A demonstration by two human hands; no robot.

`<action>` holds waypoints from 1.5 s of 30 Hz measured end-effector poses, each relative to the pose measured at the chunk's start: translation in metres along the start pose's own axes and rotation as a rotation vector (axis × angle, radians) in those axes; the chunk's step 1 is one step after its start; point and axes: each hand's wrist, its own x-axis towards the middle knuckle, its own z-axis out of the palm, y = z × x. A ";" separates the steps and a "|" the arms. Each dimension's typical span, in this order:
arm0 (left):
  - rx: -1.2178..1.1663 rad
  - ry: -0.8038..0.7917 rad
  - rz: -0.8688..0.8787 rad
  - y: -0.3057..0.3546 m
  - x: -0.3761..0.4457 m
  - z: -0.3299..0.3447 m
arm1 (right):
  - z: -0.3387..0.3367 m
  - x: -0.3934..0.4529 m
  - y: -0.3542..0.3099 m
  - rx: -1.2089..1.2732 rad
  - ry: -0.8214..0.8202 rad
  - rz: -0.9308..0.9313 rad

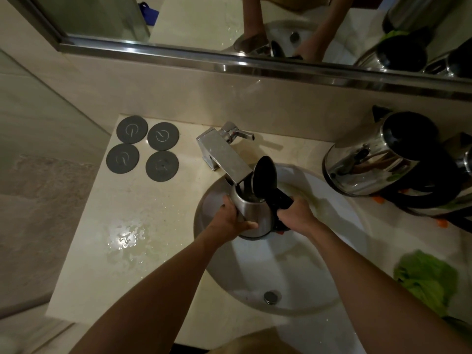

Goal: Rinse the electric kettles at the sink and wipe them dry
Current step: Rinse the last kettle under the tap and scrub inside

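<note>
Head view: both hands hold kettle under faucet, seemingly filling.

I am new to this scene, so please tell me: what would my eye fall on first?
First, the steel kettle with its lid open, held under the faucet over the sink by the left hand and right hand. Next, four grey coasters lie at the counter's back-left, and a green cloth lies right.

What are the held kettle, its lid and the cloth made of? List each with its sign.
Kettle: likely brushed stainless steel, a dull grey sheen.
Lid: probably black plastic, smooth with a soft gloss.
Cloth: seemingly green fabric, perhaps microfibre, crumpled and matte.
</note>
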 end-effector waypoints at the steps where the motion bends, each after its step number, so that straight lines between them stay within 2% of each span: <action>1: 0.003 -0.006 0.001 -0.001 0.000 -0.001 | 0.001 -0.001 -0.001 -0.005 0.003 0.002; 18: 0.122 -0.083 0.033 -0.008 -0.003 -0.015 | 0.010 -0.016 -0.003 0.050 0.046 0.025; 45: 0.008 -0.149 0.068 -0.013 -0.003 -0.018 | 0.017 -0.013 0.003 0.049 0.068 0.080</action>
